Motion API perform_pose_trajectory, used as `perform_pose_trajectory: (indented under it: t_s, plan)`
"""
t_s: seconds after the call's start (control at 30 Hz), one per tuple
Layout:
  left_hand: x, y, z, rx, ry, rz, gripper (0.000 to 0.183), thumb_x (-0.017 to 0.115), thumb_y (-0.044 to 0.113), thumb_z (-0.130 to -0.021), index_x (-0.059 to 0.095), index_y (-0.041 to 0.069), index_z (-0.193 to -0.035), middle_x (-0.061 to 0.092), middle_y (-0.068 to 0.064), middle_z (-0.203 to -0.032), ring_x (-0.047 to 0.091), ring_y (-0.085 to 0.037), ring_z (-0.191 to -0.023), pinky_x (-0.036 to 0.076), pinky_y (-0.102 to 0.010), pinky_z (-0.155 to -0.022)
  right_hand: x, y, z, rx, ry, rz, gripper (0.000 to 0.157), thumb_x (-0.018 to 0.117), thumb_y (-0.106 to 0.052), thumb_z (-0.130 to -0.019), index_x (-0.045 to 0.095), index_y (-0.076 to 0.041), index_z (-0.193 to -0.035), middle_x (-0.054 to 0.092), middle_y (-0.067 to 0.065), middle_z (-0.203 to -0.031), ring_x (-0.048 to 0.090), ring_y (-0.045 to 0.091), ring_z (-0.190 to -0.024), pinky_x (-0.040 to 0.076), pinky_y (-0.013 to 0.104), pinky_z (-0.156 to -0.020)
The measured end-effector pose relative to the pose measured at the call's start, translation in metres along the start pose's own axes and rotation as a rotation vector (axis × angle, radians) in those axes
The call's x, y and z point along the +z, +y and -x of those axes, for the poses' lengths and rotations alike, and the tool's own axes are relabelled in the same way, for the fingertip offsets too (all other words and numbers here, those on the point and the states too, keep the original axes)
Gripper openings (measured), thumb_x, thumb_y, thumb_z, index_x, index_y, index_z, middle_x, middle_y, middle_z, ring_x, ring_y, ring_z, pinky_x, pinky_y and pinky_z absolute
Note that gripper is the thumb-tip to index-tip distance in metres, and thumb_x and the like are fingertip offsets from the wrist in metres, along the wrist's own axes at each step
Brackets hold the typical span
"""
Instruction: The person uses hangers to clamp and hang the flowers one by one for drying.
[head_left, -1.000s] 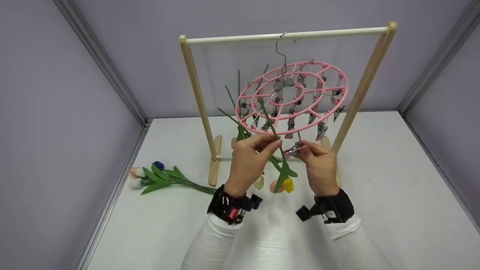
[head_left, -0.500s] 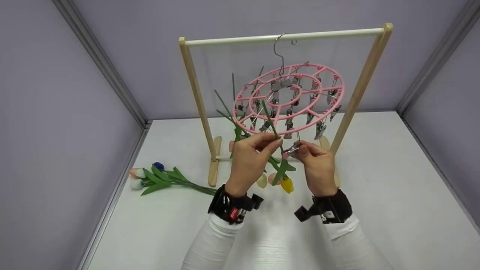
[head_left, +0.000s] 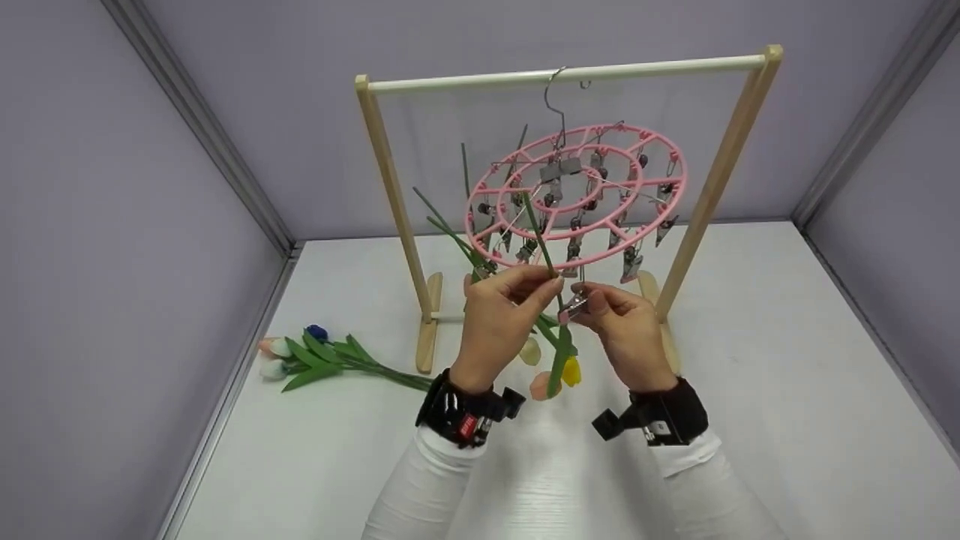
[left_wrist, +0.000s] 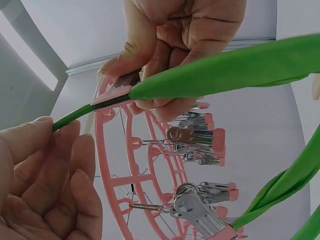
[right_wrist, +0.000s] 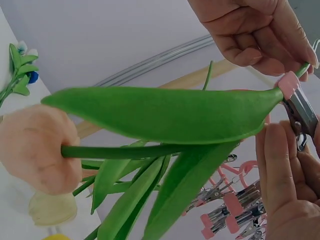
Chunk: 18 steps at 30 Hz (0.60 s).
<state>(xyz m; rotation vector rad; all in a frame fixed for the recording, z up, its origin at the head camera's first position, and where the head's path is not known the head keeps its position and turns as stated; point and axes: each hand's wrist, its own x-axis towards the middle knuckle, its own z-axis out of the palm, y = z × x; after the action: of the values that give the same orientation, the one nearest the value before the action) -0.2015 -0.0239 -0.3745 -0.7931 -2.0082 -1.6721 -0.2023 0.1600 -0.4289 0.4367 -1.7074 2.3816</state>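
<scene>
My left hand (head_left: 506, 322) pinches the green stem (left_wrist: 75, 116) of an artificial tulip between thumb and fingertips, below the pink ring hanger (head_left: 480, 232). Beside it, my right hand (head_left: 630, 330) pinches a metal clip (right_wrist: 302, 107) with pink tips, which hangs from the ring. The stem lies at the clip's tips; whether they bite fully on it I cannot tell. A long leaf (right_wrist: 165, 112) extends from there. Below hang a peach tulip head (right_wrist: 40, 150), a yellow one (head_left: 571, 371) and a cream one (head_left: 530, 351). Which head belongs to the pinched stem is unclear.
The ring hangs by a hook from the white rod (head_left: 480, 79) of a wooden stand (head_left: 386, 165). Several other clips (left_wrist: 200, 212) dangle from it, some with stems at the left. More tulips (head_left: 322, 356) lie on the white table (head_left: 262, 465) at the left.
My right hand has brought the clip leftward to the stem. The left hand has barely moved. The peach head now shows lower and in front of the yellow one, and the ring has shifted slightly left.
</scene>
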Motion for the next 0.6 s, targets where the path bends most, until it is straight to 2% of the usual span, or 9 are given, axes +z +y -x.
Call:
perform_pose_trajectory:
  t_s: [0.13, 0.27, 0.43, 0.6]
  plan:
    - [0.000, -0.005, 0.001, -0.016, 0.000, -0.013, 0.017, 0.072, 0.019, -0.093, 0.076, 0.004, -0.102, 0.073, 0.000, -0.091, 0.067, -0.008, -0.076, 0.055, -0.029, -0.068, -0.003, 0.001, 0.001, 0.059, -0.024, 0.024, 0.041, 0.057, -0.020, -0.101, 0.060, 0.011, -0.127, 0.061, 0.027, -0.119, 0.068, 0.030, -0.101, 0.051, 0.041, -0.093]
    - [0.000, -0.011, 0.001, -0.040, 0.017, 0.000, 0.017, 0.072, 0.020, -0.094, 0.075, 0.005, -0.101, 0.073, 0.001, -0.090, 0.066, -0.008, -0.075, 0.055, -0.029, -0.067, -0.008, 0.003, 0.000, 0.058, -0.017, 0.100, 0.041, 0.056, -0.019, -0.103, 0.056, 0.010, -0.133, 0.060, 0.030, -0.119, 0.065, 0.033, -0.109, 0.050, 0.040, -0.095]
    - [0.000, -0.019, 0.001, -0.071, 0.033, 0.006, 0.015, 0.072, 0.019, -0.094, 0.075, 0.006, -0.100, 0.073, 0.002, -0.090, 0.067, -0.008, -0.076, 0.055, -0.029, -0.067, -0.014, 0.005, 0.002, 0.037, 0.063, 0.236, 0.039, 0.059, -0.020, -0.101, 0.060, 0.008, -0.129, 0.065, 0.021, -0.113, 0.066, 0.031, -0.104, 0.053, 0.037, -0.090]
    - [0.000, -0.025, 0.000, -0.088, 0.042, -0.006, 0.016, 0.072, 0.019, -0.093, 0.076, 0.006, -0.101, 0.073, 0.001, -0.090, 0.066, -0.009, -0.074, 0.052, -0.028, -0.064, -0.022, 0.006, 0.006, 0.031, 0.116, 0.294, 0.040, 0.061, -0.023, -0.100, 0.062, 0.008, -0.126, 0.063, 0.025, -0.113, 0.066, 0.035, -0.100, 0.054, 0.036, -0.087]
